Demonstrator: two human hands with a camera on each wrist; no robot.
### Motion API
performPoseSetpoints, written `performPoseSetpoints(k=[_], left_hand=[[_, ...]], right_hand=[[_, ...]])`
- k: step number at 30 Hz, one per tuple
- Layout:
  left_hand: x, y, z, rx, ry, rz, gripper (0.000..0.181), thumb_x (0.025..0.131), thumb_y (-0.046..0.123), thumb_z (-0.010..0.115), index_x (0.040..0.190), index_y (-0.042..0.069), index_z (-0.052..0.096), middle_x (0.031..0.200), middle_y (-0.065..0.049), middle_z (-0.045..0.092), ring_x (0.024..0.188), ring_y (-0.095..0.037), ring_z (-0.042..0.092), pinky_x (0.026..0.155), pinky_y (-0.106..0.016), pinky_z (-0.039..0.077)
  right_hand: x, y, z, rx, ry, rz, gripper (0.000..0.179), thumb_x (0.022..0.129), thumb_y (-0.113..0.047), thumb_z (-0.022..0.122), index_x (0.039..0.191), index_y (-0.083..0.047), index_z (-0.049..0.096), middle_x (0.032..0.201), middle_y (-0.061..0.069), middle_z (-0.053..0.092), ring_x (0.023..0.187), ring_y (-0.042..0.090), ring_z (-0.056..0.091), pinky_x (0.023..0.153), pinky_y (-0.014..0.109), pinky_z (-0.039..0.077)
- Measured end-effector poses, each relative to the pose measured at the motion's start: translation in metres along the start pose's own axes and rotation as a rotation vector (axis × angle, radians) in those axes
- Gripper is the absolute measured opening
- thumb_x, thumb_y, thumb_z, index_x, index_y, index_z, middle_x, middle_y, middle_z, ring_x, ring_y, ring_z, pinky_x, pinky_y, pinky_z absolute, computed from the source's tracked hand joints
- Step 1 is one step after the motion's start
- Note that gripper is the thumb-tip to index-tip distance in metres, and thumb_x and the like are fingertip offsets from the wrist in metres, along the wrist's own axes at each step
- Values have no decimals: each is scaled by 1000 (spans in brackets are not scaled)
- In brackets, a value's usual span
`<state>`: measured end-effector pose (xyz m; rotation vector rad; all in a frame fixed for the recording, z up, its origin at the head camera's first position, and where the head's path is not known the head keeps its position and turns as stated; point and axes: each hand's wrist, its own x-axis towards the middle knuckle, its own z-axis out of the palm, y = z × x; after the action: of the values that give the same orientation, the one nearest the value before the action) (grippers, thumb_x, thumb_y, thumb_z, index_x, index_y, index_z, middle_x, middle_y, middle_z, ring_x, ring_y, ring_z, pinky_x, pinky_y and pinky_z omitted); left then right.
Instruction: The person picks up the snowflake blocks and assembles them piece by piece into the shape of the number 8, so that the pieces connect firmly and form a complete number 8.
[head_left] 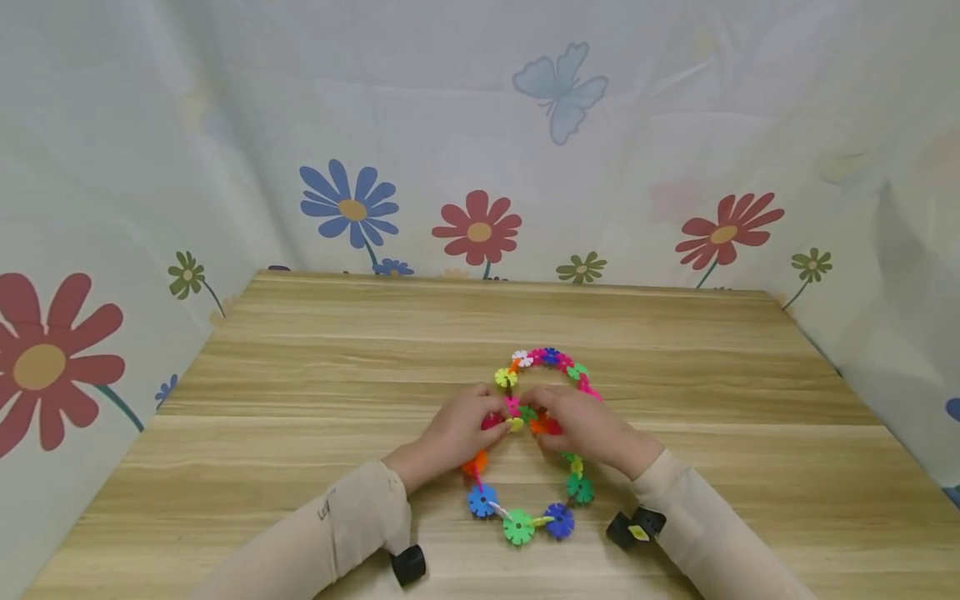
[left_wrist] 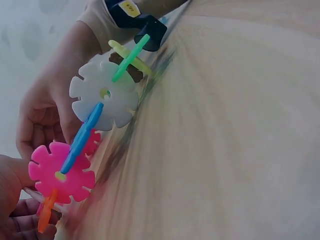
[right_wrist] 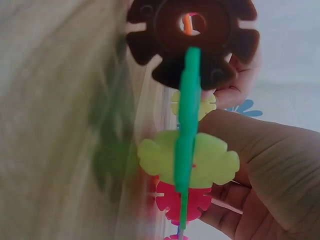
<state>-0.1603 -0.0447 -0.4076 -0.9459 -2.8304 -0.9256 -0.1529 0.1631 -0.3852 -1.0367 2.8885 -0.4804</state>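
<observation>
A chain of notched plastic snowflake discs (head_left: 518, 527) in many colours lies on the table in two loops, one behind the hands and one in front. Where the loops meet, my left hand (head_left: 450, 433) pinches discs of the chain beside a pink disc (head_left: 512, 406) and a yellow one. Close on its right, my right hand (head_left: 592, 425) grips the chain at an orange disc (head_left: 537, 426) and a red one. In the left wrist view, a white disc (left_wrist: 102, 95) and a blue disc (left_wrist: 82, 137) stand near. Fingertips are partly hidden by discs.
The wooden table (head_left: 300, 367) reaches back to a hanging cloth (head_left: 420, 117) printed with flowers and a butterfly. A black wrist device (head_left: 408, 566) sits at the left sleeve, another (head_left: 636, 527) at the right sleeve.
</observation>
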Motion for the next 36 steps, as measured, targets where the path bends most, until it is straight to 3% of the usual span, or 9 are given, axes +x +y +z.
performPoseSetpoints(k=[8, 15, 18, 24, 36], left_hand=[[-1, 1, 6, 43, -8, 38, 6, 87, 19, 70, 90, 14, 70, 91, 1, 60, 73, -12, 50, 65, -22, 43], [-3, 4, 8, 93, 57, 53, 6, 86, 21, 72, 85, 15, 69, 90, 2, 58, 72, -11, 50, 62, -21, 42], [-4, 5, 8, 105, 86, 62, 7, 85, 20, 73, 84, 15, 69, 89, 2, 57, 74, -12, 51, 62, -21, 42], [-4, 4, 11, 106, 125, 75, 6, 83, 18, 74, 84, 14, 70, 87, 1, 56, 75, -12, 50, 63, -21, 43], [-4, 6, 13, 103, 144, 115, 7, 84, 18, 74, 83, 13, 70, 89, 0, 60, 82, -15, 55, 72, -28, 49]], right_hand=[[-1, 1, -1, 13, -6, -15, 45, 82, -13, 73, 123, -9, 58, 116, 3, 67, 100, 17, 63, 88, 35, 53], [-3, 1, 1, -60, 44, 25, 44, 81, -21, 76, 120, -8, 60, 112, 5, 69, 100, 20, 65, 89, 38, 53], [-4, 0, 1, -122, 67, 33, 40, 81, -25, 77, 113, -7, 64, 107, 6, 70, 98, 21, 65, 88, 40, 52], [-2, -2, 2, -136, 74, -7, 31, 81, -25, 77, 102, -5, 69, 98, 3, 71, 93, 19, 64, 85, 36, 53], [-3, 1, 5, -95, 77, -60, 29, 83, -27, 75, 101, -4, 72, 93, 3, 71, 85, 16, 65, 79, 31, 54]])
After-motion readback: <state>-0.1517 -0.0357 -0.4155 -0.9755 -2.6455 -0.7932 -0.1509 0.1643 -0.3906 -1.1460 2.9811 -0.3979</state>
